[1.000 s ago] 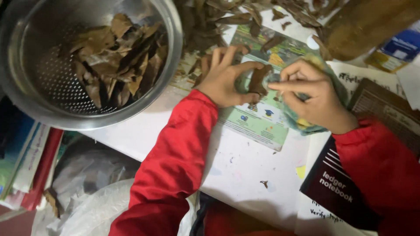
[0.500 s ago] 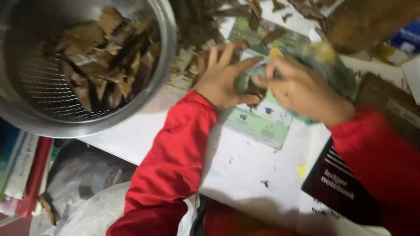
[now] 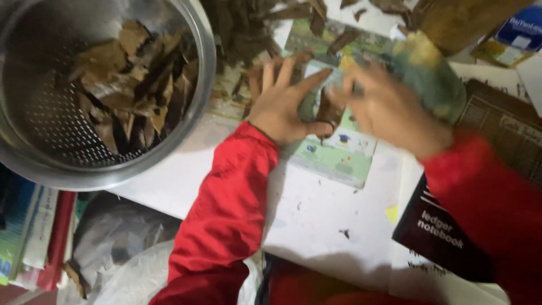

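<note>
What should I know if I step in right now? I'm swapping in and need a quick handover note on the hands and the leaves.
Left hand: flat on the picture sheet, fingers spread, thumb against a dry brown leaf.
Right hand: blurred, holding a green-yellow sponge, fingers at the same leaf.
Metal colander: upper left on the white table, already holding many leaf pieces.
Loose leaf pile: on the table beyond the hands, not yet in the colander.
Black notebook: at the right edge.
</note>
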